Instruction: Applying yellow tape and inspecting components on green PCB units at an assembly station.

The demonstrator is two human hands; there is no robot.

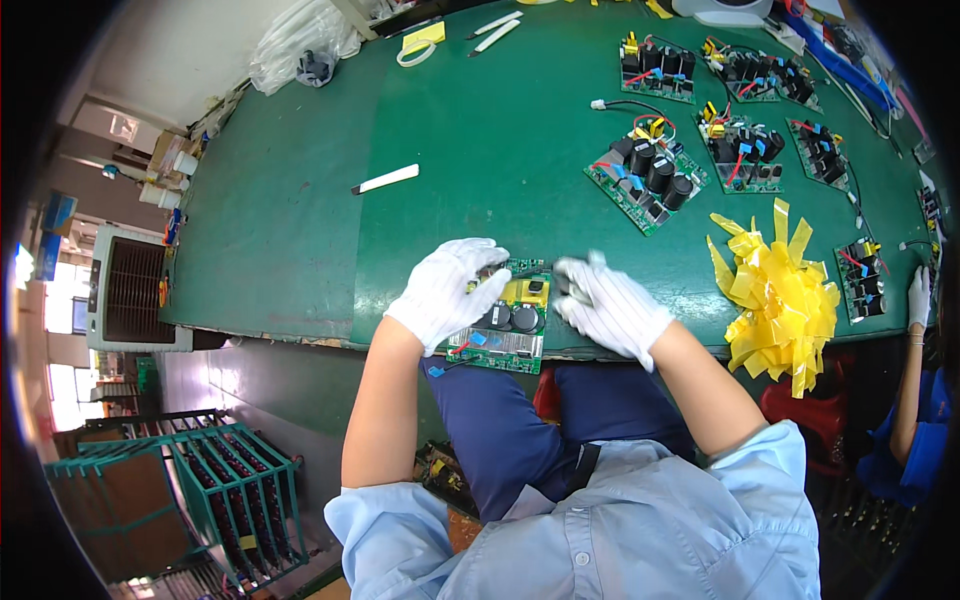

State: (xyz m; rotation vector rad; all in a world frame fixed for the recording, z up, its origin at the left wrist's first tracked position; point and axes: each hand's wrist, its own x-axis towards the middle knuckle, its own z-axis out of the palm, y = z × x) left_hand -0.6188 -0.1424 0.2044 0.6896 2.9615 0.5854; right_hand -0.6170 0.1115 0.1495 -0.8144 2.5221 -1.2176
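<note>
Green circuit board (505, 325) sits at near table edge, just above the lap. Left hand (448, 290) in white glove is curled over board's left top, fingers closed on it. Right hand (608, 305), gloved too, grips board's right top corner. Right of that, yellow tape pile (780, 295). Mid-table, white strip label (386, 179). Farther back, more boards (648, 172), yellow note pad (424, 36), clear plastic bag (300, 42) at far left edge of green table (300, 230).
</note>
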